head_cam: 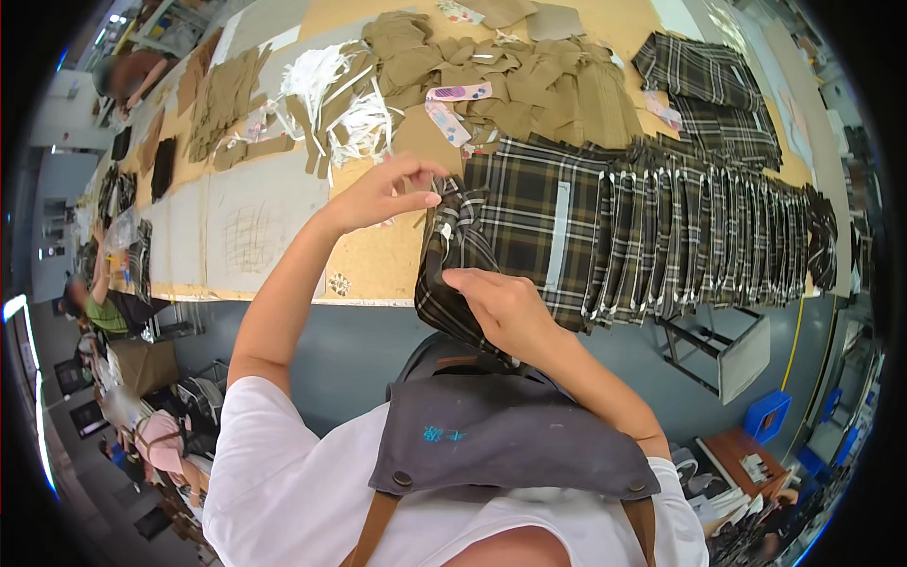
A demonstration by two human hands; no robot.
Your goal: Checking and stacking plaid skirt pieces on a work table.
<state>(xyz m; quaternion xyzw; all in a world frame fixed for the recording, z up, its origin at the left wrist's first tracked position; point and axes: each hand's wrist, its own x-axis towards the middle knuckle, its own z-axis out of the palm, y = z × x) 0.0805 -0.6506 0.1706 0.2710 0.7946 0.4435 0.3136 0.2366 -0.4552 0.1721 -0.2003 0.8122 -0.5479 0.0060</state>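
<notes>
A folded bundle of dark plaid fabric (453, 241) lies at the table's front edge, partly hanging over it. My left hand (390, 191) is at its upper left, thumb and fingers apart, fingertips by the cloth's top end. My right hand (506, 305) rests against the bundle's lower side with its index finger pointing along a fold; whether it pinches the cloth I cannot tell. Just right of the bundle a flat plaid piece bears a pale blue strip (558, 234). A long row of overlapping plaid pieces (694, 241) runs on to the right.
Brown fabric pieces (524, 92) are heaped behind, with white strips (361, 127) to their left. More plaid cloth (716, 92) lies at the back right. A stool (740, 358) and a blue crate (767, 417) stand on the floor. Other people are at the far left and lower right.
</notes>
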